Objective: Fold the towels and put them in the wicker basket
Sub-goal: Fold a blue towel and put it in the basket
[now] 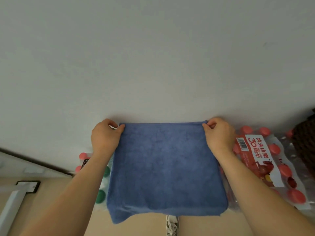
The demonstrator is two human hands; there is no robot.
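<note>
We hold the blue towel [167, 167] stretched by its two far corners: our left hand [104, 135] pinches the left corner and our right hand [219, 133] the right one, the fingers [120, 128] curled tight on the cloth close to the white wall [153, 57]. The towel spreads back toward us above a wrapped pack of red-capped bottles [272, 159] on the right and some green-capped bottles [102, 196] on the left; we cannot tell whether it rests on them or hangs free. It looks soft, light and limp, sagging at the near left corner, so we judge it best held at the corners and kept taut while folding. The dark wicker basket [305, 143] sits at the right edge, beyond the pack.
</note>
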